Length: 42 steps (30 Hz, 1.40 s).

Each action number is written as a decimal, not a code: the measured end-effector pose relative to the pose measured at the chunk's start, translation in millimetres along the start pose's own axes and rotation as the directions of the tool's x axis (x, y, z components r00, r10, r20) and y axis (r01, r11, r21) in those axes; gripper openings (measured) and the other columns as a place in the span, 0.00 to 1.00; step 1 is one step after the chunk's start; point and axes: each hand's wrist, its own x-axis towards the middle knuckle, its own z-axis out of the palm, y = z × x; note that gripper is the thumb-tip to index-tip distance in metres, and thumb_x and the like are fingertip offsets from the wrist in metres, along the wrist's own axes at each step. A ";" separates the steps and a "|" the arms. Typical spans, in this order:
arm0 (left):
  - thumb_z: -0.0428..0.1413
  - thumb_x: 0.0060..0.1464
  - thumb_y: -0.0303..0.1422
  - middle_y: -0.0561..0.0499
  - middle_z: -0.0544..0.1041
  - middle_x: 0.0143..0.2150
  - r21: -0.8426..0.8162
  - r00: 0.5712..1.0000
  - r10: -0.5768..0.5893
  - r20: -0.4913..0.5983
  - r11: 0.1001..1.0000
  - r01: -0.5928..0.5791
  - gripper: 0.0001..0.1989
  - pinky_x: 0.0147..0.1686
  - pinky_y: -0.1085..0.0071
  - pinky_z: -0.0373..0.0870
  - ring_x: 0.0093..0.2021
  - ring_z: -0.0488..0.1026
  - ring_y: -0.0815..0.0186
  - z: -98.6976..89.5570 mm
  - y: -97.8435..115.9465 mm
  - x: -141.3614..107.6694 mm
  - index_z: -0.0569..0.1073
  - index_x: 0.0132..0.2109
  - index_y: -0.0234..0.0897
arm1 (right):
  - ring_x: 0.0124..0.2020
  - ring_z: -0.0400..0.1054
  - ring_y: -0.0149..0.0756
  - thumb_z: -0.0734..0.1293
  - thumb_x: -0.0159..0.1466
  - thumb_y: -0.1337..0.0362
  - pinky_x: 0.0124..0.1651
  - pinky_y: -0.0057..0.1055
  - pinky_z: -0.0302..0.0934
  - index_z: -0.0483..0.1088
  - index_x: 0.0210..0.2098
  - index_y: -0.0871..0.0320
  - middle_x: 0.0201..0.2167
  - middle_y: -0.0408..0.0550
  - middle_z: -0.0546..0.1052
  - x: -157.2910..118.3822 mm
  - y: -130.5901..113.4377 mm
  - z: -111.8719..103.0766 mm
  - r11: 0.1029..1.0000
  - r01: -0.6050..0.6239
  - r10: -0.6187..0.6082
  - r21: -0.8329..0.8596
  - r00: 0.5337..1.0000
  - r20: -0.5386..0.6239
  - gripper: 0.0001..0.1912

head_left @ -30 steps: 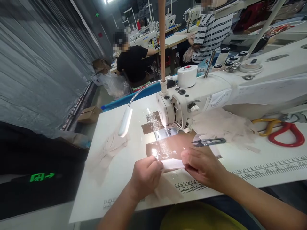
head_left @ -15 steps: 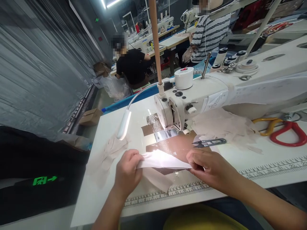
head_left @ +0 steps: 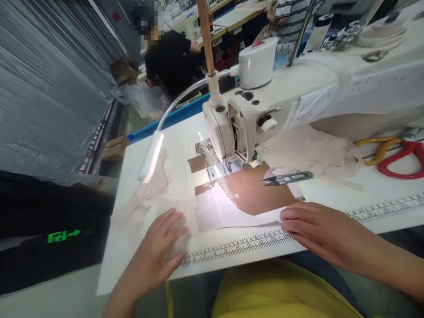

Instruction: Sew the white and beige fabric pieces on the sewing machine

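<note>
A thin white fabric piece (head_left: pixel 215 214) lies spread on the sewing table, its near edge close to the printed ruler. My left hand (head_left: pixel 162 247) rests at the fabric's left end with fingers apart, palm down. At the other end, my right hand (head_left: pixel 314 229) has its fingers closed on the tapering tip of the fabric; its thumb is hidden. Beyond the fabric stands the sewing machine head (head_left: pixel 232 128), its needle area above the metal plate (head_left: pixel 223 171). Thread snips (head_left: pixel 288 178) lie a little behind my right hand.
A lit lamp (head_left: pixel 150 157) on a bendy neck hangs over pale fabric scraps (head_left: pixel 154 176) at left. More crumpled fabric (head_left: pixel 308 150) lies beneath the machine arm, beside red-handled scissors (head_left: pixel 402 163). The printed ruler (head_left: pixel 238 247) follows the front edge. A person (head_left: pixel 168 57) sits beyond.
The fabric, earlier held up folded between both hands, now lies spread flat on the table. My left hand has let go and opened; my right hand has moved right. The view has shifted closer.
</note>
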 end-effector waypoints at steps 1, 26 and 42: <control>0.56 0.56 0.30 0.42 0.66 0.60 -0.033 0.999 -0.025 -0.038 0.999 0.024 0.17 0.54 0.51 0.69 0.63 0.60 0.49 1.6 3.7 -3.8 0.68 0.53 0.40 | 0.39 0.72 0.39 0.62 0.65 0.64 0.42 0.36 0.66 0.73 0.38 0.49 0.37 0.47 0.77 -2.4 0.9 -3.1 1.000 0.008 -0.008 0.022 1.000 0.011 0.07; 0.52 0.58 0.28 0.40 0.69 0.57 -0.191 0.982 0.018 -0.186 0.980 -0.054 0.18 0.54 0.55 0.66 0.56 0.65 0.53 72.9 63.4 53.8 0.68 0.56 0.35 | 0.30 0.66 0.34 0.57 0.68 0.68 0.30 0.30 0.55 0.68 0.39 0.58 0.31 0.47 0.73 41.0 -44.1 41.5 0.997 0.074 -0.072 -0.031 0.996 0.057 0.09; 0.52 0.59 0.30 0.40 0.67 0.58 -0.264 0.988 -0.018 -0.151 0.964 -0.023 0.18 0.54 0.55 0.64 0.56 0.63 0.54 74.4 59.6 51.5 0.68 0.57 0.35 | 0.29 0.66 0.32 0.54 0.69 0.67 0.30 0.28 0.55 0.65 0.34 0.58 0.30 0.45 0.71 45.8 -30.6 30.9 0.991 0.066 -0.085 0.120 0.983 0.160 0.11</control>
